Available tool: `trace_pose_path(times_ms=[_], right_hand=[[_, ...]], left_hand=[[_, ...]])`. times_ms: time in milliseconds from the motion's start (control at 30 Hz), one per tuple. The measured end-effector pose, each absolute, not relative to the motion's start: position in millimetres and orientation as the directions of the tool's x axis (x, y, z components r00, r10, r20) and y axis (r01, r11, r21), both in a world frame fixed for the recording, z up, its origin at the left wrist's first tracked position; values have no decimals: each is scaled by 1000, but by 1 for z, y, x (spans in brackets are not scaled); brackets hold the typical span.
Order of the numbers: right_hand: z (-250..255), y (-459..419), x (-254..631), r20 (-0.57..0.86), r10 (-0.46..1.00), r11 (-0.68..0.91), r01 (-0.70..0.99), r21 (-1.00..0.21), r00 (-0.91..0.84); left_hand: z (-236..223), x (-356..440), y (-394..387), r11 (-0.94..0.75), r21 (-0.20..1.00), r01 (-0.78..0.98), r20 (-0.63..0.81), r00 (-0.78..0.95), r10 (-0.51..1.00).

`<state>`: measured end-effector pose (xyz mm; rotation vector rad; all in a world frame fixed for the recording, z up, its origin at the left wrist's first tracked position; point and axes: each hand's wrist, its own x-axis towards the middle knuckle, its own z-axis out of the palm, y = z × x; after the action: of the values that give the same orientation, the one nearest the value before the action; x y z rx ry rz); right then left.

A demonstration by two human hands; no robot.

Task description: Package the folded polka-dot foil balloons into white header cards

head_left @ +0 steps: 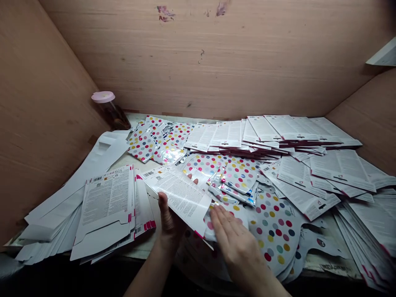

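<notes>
Left hand (pixel 168 218) grips a printed white card (pixel 176 198) while the right hand (pixel 236 243) lies open on polka-dot foil sheets (pixel 274 229).

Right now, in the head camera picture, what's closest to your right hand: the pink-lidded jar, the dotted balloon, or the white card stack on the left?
From the right hand, nearest first:
1. Dotted foil balloon, just to the hand's right.
2. White printed card stack, over on the left.
3. Pink-lidded jar, far back left, by the wall.
</notes>
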<state>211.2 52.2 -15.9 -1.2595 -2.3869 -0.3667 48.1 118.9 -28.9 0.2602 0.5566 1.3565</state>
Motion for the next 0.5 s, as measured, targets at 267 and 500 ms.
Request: trace_pose_path(times_ms=[267,500], right_hand=[[-11,48,184,542,767,623,602,-500,-344],[-39,49,202,497,719,676,655,-337,-486]], left_hand=[[-17,50,118,219,482,-848,-209,132,969],[-24,59,105,263,422,-868,-185,201,962]])
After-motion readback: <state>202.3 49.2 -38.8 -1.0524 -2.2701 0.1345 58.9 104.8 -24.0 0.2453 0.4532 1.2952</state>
